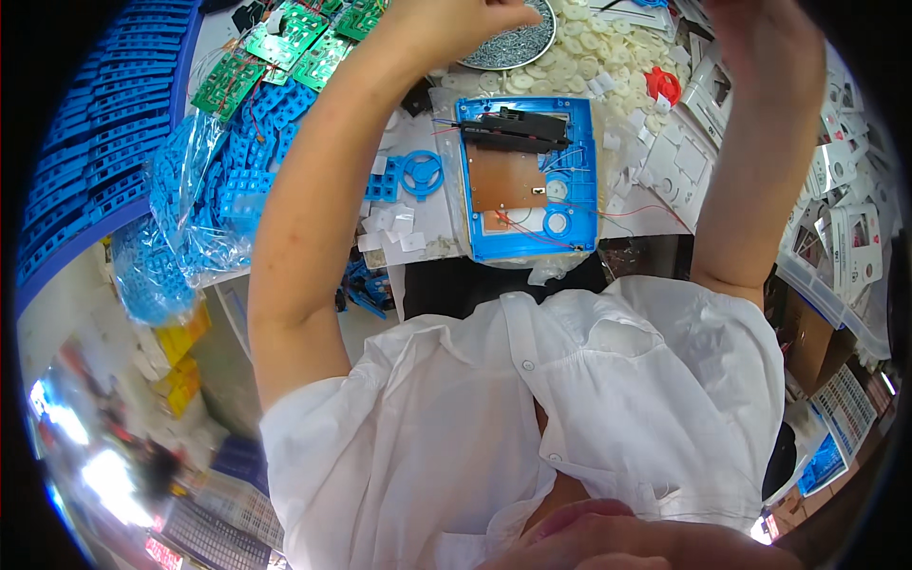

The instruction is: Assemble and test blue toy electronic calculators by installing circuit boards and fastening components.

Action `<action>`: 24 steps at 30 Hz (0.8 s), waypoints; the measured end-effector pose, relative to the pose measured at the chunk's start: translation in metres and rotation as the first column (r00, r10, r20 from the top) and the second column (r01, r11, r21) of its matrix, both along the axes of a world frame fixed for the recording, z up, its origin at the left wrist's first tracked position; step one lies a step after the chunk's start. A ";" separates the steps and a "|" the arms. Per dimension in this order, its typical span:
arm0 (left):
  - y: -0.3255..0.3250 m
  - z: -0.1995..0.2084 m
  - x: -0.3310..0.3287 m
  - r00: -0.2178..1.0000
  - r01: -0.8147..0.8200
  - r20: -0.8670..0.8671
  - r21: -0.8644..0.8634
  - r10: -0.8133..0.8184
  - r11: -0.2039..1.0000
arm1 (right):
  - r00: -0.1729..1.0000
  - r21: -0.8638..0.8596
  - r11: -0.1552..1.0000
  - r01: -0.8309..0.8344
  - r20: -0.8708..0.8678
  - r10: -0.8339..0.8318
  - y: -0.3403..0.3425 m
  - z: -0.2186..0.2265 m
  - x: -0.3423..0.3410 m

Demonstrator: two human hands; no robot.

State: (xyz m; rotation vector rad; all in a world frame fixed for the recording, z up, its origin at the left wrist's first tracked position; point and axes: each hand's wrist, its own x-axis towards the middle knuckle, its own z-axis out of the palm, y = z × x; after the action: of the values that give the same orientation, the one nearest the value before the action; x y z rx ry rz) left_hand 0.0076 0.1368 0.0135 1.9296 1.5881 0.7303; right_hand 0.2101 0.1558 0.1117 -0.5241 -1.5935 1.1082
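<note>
Head view: both hands raised, cropped by top edge.
Left hand (456,24) and right hand (760,33) apart; grips indeterminate above blue frame (581,190).

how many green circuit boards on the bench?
4 visible, all in a cluster at the bench's upper left: one green circuit board lowest left, one above it, one beside that, one at the top edge. More may be hidden behind the raised left arm.

Single head-worn fisheye view, looking steeply down, close over worktable (418,223), edges curved
</note>
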 end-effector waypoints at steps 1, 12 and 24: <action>-0.009 0.003 0.005 0.999 0.039 0.028 -0.021 -0.039 0.999 | 0.999 -0.039 0.999 0.014 -0.051 -0.016 -0.004 -0.006 -0.001; -0.117 -0.029 0.029 0.961 -0.026 0.249 0.506 -0.117 0.862 | 0.696 -0.015 0.712 -0.702 -0.225 0.682 -0.033 -0.036 0.030; -0.123 -0.027 0.032 0.947 -0.043 0.292 0.535 -0.136 0.844 | 0.686 -0.022 0.700 -0.713 -0.228 0.691 -0.040 -0.039 0.031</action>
State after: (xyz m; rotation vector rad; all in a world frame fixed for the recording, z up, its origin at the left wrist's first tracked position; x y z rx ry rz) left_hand 0.0396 0.0133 -0.0137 2.0662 1.2064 1.5144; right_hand 0.2407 0.1154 0.0725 0.1866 -1.5860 1.7733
